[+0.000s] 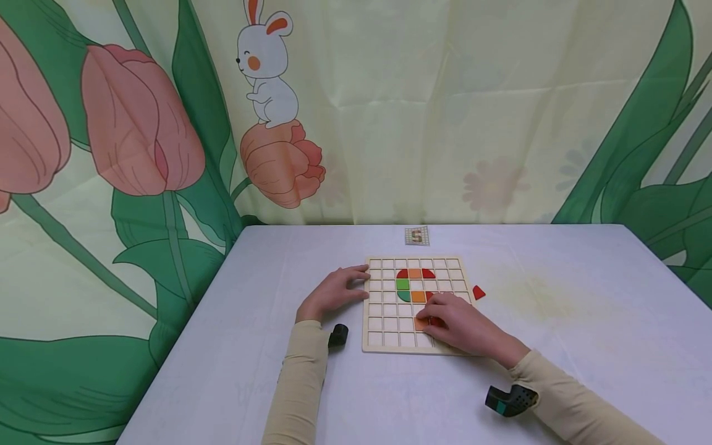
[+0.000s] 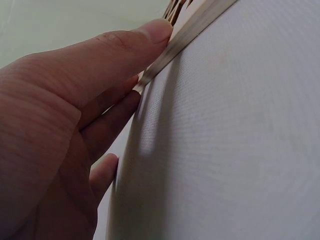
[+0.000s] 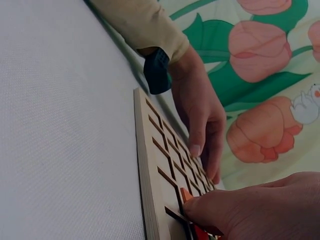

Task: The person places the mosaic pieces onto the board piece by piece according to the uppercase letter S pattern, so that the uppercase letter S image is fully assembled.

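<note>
A wooden grid board lies on the white table, with red, orange and green tiles in its upper middle cells. My left hand rests at the board's left edge, its thumb and fingertips touching the rim in the left wrist view. Over the lower right of the board, my right hand pinches an orange square tile. That tile stands tilted at the thumb tip in the right wrist view. Some red shows beneath the right hand, partly hidden, as are the cells there.
Just off the board's right edge lies a loose red rounded-corner tile. A small card with a coloured grid pattern sits behind the board. A printed curtain hangs beyond the table's far edge.
</note>
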`<act>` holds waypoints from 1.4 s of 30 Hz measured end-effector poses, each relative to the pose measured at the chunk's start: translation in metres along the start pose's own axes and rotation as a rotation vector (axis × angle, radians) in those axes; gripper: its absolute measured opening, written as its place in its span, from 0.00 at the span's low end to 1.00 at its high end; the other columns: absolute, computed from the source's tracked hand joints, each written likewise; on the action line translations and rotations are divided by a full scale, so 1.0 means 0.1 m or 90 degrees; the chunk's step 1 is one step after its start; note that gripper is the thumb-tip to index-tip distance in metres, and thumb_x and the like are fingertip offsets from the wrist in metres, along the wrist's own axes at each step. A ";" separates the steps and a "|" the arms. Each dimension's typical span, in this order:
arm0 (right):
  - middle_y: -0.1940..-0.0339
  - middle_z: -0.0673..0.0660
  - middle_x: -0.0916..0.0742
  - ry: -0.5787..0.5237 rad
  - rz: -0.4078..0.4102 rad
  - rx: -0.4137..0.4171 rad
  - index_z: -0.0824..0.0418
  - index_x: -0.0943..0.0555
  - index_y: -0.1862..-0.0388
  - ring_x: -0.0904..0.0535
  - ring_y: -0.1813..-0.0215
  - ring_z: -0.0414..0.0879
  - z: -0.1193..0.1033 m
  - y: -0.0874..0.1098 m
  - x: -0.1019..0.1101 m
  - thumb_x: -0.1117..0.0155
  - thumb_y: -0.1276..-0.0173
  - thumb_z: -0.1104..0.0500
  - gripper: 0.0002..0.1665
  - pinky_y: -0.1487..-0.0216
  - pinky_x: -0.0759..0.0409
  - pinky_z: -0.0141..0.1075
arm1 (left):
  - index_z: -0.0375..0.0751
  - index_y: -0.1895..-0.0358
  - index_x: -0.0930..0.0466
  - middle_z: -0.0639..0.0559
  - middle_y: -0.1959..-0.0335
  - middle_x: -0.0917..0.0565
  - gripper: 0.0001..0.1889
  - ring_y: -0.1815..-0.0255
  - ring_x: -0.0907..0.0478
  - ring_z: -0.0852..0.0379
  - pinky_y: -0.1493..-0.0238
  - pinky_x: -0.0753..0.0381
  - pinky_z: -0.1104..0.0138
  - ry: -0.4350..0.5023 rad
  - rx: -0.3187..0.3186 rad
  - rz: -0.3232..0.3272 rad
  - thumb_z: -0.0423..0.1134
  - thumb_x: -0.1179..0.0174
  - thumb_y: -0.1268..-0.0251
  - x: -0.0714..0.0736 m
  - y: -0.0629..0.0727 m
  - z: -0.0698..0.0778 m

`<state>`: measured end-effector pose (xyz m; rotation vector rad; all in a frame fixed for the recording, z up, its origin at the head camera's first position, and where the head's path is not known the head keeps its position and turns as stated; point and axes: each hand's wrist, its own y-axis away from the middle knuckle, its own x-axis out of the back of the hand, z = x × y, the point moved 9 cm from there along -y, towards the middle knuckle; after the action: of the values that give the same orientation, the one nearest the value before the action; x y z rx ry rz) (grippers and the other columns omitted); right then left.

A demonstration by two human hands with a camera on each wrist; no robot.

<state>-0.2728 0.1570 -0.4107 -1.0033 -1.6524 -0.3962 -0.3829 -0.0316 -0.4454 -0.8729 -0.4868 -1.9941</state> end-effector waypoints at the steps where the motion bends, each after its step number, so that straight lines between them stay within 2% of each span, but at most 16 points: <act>1: 0.62 0.46 0.17 -0.002 0.000 0.000 0.55 0.13 0.57 0.25 0.56 0.42 0.00 0.00 0.00 0.27 0.39 0.58 0.11 0.55 0.21 0.38 | 0.41 0.38 0.22 0.55 0.28 0.32 0.24 0.25 0.41 0.54 0.22 0.55 0.60 0.001 -0.003 0.000 0.41 0.34 0.37 0.00 0.00 0.00; 10: 0.62 0.46 0.17 -0.012 0.004 -0.003 0.54 0.13 0.58 0.25 0.57 0.42 -0.01 0.00 0.01 0.27 0.39 0.58 0.10 0.56 0.21 0.38 | 0.42 0.37 0.22 0.55 0.28 0.32 0.24 0.25 0.41 0.55 0.22 0.55 0.60 0.003 -0.002 -0.002 0.41 0.34 0.37 -0.01 -0.01 0.00; 13: 0.60 0.46 0.17 -0.004 0.003 -0.024 0.54 0.13 0.57 0.24 0.55 0.43 0.03 0.00 0.02 0.28 0.38 0.57 0.10 0.53 0.20 0.39 | 0.42 0.37 0.23 0.56 0.28 0.32 0.25 0.25 0.42 0.56 0.22 0.55 0.61 0.003 0.004 -0.003 0.42 0.33 0.37 -0.01 -0.01 0.00; 16: 0.57 0.48 0.17 -0.014 0.002 -0.067 0.55 0.13 0.55 0.23 0.52 0.45 0.11 0.01 0.08 0.29 0.37 0.57 0.11 0.50 0.19 0.42 | 0.42 0.37 0.23 0.56 0.28 0.32 0.25 0.25 0.42 0.55 0.22 0.56 0.60 0.004 0.003 -0.001 0.41 0.33 0.37 -0.01 -0.01 0.01; 19: 0.55 0.51 0.16 -0.038 0.013 -0.129 0.58 0.14 0.54 0.22 0.50 0.48 0.27 0.07 0.19 0.31 0.36 0.58 0.12 0.49 0.18 0.45 | 0.41 0.37 0.22 0.56 0.28 0.32 0.25 0.25 0.41 0.54 0.22 0.55 0.59 0.004 0.001 0.000 0.41 0.33 0.37 -0.01 -0.01 0.00; 23: 0.53 0.56 0.17 -0.059 0.045 -0.218 0.61 0.16 0.50 0.21 0.52 0.51 0.57 0.24 0.38 0.32 0.35 0.59 0.15 0.51 0.17 0.49 | 0.42 0.37 0.22 0.56 0.28 0.32 0.24 0.25 0.42 0.54 0.22 0.56 0.59 0.003 0.004 -0.004 0.42 0.33 0.37 -0.02 -0.01 -0.01; 30: 0.49 0.67 0.18 -0.056 0.088 -0.317 0.69 0.21 0.43 0.22 0.51 0.59 1.15 0.63 0.64 0.35 0.32 0.59 0.22 0.52 0.18 0.54 | 0.43 0.37 0.22 0.57 0.28 0.32 0.24 0.25 0.42 0.54 0.22 0.55 0.59 0.000 0.010 0.000 0.42 0.34 0.37 -0.02 -0.01 -0.02; 36: 0.48 0.73 0.19 -0.049 0.044 -0.393 0.75 0.25 0.41 0.23 0.49 0.65 1.53 0.86 0.68 0.37 0.30 0.55 0.28 0.51 0.19 0.58 | 0.41 0.37 0.22 0.56 0.28 0.32 0.24 0.25 0.42 0.53 0.22 0.55 0.59 0.003 0.005 0.001 0.41 0.34 0.37 -0.01 0.00 -0.01; 42: 0.46 0.75 0.20 -0.061 0.006 -0.423 0.78 0.27 0.40 0.25 0.47 0.66 1.68 0.91 0.66 0.36 0.31 0.53 0.33 0.48 0.21 0.60 | 0.41 0.38 0.22 0.55 0.28 0.32 0.24 0.25 0.41 0.53 0.22 0.54 0.58 0.005 -0.002 -0.001 0.42 0.34 0.36 0.00 0.00 0.00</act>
<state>-0.3098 0.3550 -0.4286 -1.5314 -1.6282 -0.9421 -0.3826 -0.0313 -0.4453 -0.8670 -0.4809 -1.9996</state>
